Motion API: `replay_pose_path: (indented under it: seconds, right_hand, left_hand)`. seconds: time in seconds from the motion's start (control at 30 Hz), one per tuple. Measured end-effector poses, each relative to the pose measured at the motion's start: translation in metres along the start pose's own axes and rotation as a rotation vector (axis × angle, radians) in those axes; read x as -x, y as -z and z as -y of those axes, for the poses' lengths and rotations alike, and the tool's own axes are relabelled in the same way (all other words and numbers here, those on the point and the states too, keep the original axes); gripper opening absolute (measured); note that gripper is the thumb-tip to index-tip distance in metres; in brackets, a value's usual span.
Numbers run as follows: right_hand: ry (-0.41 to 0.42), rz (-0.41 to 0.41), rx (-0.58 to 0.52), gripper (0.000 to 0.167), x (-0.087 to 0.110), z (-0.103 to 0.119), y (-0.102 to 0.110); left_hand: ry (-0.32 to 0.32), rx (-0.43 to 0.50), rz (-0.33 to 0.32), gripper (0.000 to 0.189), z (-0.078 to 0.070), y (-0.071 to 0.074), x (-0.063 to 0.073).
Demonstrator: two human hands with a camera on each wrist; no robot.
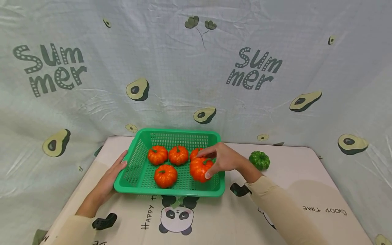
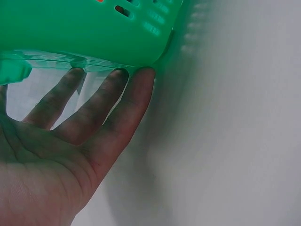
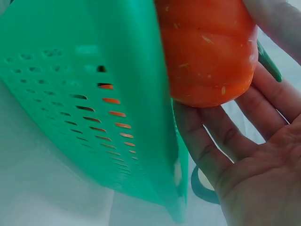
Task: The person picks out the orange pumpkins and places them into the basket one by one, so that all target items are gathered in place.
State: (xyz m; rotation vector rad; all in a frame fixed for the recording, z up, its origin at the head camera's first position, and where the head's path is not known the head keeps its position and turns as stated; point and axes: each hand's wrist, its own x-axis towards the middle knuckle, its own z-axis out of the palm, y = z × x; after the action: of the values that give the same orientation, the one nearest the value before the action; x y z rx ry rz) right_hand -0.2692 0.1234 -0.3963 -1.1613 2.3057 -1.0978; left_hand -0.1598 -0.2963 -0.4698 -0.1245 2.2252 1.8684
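A green plastic basket [image 1: 169, 193] stands on the table with several small orange pumpkins [image 1: 165, 176] in it. Over the basket's right part, my right hand [image 1: 225, 157] holds one orange pumpkin [image 1: 199, 169] between thumb and fingers. In the right wrist view that held pumpkin [image 3: 207, 52] shows beside the basket's wall [image 3: 108, 113], its green stem pointing away. Another pumpkin [image 1: 194, 153] lies partly hidden behind it. My left hand [image 1: 108, 180] rests against the basket's left side, and its extended fingers [image 2: 134, 101] touch the wall in the left wrist view.
A green pumpkin [image 1: 259, 160] sits on the table to the right of the basket, beyond my right wrist. The light tablecloth [image 1: 214, 221] carries a panda print. A printed curtain [image 1: 171, 68] hangs behind the table and along its sides.
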Motion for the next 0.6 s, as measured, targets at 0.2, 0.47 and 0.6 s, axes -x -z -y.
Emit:
replay_pose_path:
  seconds: [0.2,0.47,0.6]
  right_hand:
    - [0.002,0.013,-0.001,0.065,-0.005,0.0,-0.007]
    - [0.003,0.018,0.021,0.064,-0.013,-0.002,-0.017]
    - [0.011,0.032,0.021,0.061,-0.017,-0.004,-0.022]
  left_hand:
    - [-0.003,0.002,0.004,0.07,0.001,0.0,0.001]
    - [-0.003,-0.01,0.003,0.069,0.0,0.001,0.0]
    - [0.003,-0.015,0.001,0.07,-0.001,0.001,0.001]
